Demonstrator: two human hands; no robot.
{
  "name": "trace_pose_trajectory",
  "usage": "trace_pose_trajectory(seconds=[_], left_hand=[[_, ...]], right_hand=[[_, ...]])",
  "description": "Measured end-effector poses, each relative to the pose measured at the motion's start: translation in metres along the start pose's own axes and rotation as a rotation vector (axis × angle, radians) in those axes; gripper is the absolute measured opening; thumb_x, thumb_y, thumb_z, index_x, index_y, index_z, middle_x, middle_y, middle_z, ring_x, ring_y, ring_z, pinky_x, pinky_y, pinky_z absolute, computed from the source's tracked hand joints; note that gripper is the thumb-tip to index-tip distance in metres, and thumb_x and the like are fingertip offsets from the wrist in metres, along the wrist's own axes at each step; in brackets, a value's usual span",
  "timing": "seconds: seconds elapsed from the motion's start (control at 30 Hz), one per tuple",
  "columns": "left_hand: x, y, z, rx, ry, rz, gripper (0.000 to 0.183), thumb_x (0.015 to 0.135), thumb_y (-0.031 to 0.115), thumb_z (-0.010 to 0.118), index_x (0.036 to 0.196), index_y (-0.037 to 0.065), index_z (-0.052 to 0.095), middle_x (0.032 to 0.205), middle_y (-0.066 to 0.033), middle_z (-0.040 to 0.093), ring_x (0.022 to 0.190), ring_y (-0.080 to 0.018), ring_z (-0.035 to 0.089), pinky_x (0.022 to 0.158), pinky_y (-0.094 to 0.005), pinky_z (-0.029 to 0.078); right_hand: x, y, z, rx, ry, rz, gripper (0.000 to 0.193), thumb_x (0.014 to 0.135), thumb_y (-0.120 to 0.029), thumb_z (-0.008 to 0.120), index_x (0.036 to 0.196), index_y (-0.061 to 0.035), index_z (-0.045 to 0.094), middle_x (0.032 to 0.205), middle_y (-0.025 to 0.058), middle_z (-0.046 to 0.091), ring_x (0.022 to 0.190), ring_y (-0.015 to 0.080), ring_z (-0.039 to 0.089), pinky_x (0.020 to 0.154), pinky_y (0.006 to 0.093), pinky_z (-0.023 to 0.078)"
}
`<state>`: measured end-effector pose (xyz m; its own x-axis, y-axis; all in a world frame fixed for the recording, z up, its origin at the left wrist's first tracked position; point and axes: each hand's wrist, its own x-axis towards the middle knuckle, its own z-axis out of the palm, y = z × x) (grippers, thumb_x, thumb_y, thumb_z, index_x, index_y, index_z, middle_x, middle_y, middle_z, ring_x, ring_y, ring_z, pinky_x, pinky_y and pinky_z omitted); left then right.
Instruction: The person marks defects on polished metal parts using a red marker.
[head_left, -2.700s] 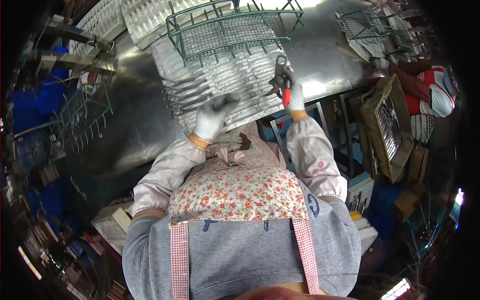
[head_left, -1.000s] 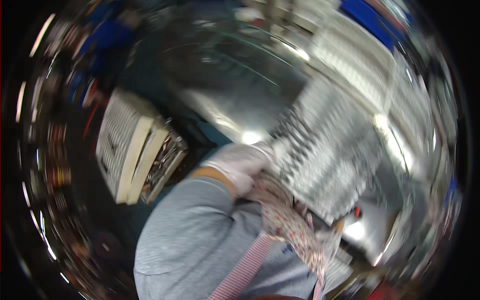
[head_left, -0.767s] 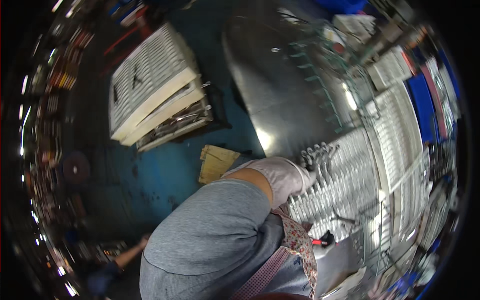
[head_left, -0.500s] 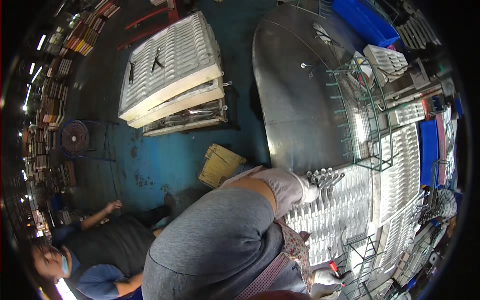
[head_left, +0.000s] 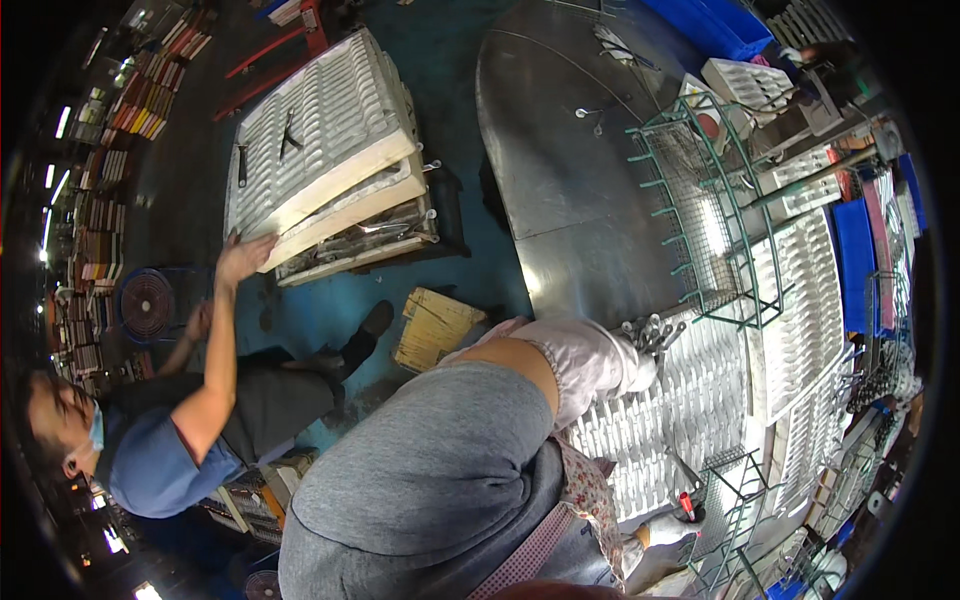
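My left hand [head_left: 635,371], in a white glove and pale sleeve, is closed on a bunch of metal wrenches [head_left: 655,334]. Their round ends fan out past the glove, and the fingers are partly hidden. Below it lies a white moulded tray [head_left: 622,458] with rows of metal wrenches or wrench-shaped slots; which, I cannot tell. At the tray's near edge my gloved right hand [head_left: 668,528] grips a short red pen-like tool [head_left: 687,506], beside a green wire rack [head_left: 735,490].
A larger green wire rack [head_left: 690,215] stands on the metal table [head_left: 570,190], where a few wrenches [head_left: 597,115] lie. More white trays [head_left: 795,310] and blue bins [head_left: 853,265] are at right. At left a co-worker's hand [head_left: 243,258] touches stacked trays [head_left: 335,130]. A yellow box [head_left: 432,328] sits on the floor.
My left hand has shifted slightly right with the wrenches. My right hand and the red tool have moved up and right. The co-worker has reached out to the stacked trays.
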<state>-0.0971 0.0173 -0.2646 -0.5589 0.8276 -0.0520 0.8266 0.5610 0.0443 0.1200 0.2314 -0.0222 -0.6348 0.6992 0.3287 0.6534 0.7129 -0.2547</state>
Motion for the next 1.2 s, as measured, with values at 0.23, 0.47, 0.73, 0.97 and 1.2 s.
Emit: trace_pose_trajectory(seconds=[0.23,0.47,0.73,0.97,1.2], left_hand=[[-0.004,0.005,-0.004,0.004,-0.029,-0.115,0.015,0.079,0.016,0.053,0.084,0.004,0.062,0.072,-0.0101,0.058,0.062,-0.0212,0.058,0.049,-0.0363,0.047],[-0.012,0.004,-0.011,0.011,-0.054,-0.290,0.015,0.081,0.013,0.052,0.086,0.003,0.061,0.072,-0.0096,0.058,0.061,-0.0206,0.059,0.048,-0.0355,0.046],[-0.062,-0.006,-0.017,-0.067,-0.118,-0.192,0.014,0.083,0.010,0.051,0.088,0.001,0.060,0.071,-0.0091,0.058,0.060,-0.0200,0.059,0.047,-0.0346,0.046],[-0.085,-0.041,-0.084,-0.116,-0.124,0.151,0.036,0.081,0.005,0.050,0.113,-0.011,0.050,0.066,-0.0091,0.062,0.060,-0.0213,0.063,0.046,-0.0342,0.049],[-0.025,-0.033,-0.075,-0.006,-0.103,0.188,0.023,0.080,0.010,0.051,0.095,0.000,0.064,0.069,-0.0082,0.065,0.064,-0.0214,0.065,0.049,-0.0351,0.051]], right_hand=[[0.016,-0.032,-0.016,-0.055,0.215,0.077,0.034,0.093,-0.027,0.050,0.115,-0.0024,0.047,0.101,0.0176,0.061,0.087,0.0335,0.062,0.069,0.0412,0.051],[0.041,-0.017,0.018,-0.009,-0.006,0.122,0.045,0.092,-0.026,0.051,0.129,-0.0066,0.038,0.114,0.0216,0.059,0.095,0.0381,0.062,0.076,0.0467,0.051],[0.022,-0.013,-0.002,-0.098,-0.009,0.065,0.043,0.083,-0.006,0.050,0.125,0.0013,0.044,0.107,0.0189,0.061,0.093,0.0346,0.061,0.078,0.0384,0.049],[0.023,-0.036,-0.009,0.145,0.041,0.125,0.042,0.073,-0.022,0.070,0.110,-0.0057,0.058,0.099,0.0161,0.065,0.088,0.0328,0.063,0.079,0.0386,0.049],[0.018,-0.050,-0.025,-0.109,-0.034,0.414,0.044,0.066,-0.029,0.072,0.104,-0.0105,0.061,0.085,0.0138,0.068,0.078,0.0329,0.066,0.075,0.0395,0.052]])
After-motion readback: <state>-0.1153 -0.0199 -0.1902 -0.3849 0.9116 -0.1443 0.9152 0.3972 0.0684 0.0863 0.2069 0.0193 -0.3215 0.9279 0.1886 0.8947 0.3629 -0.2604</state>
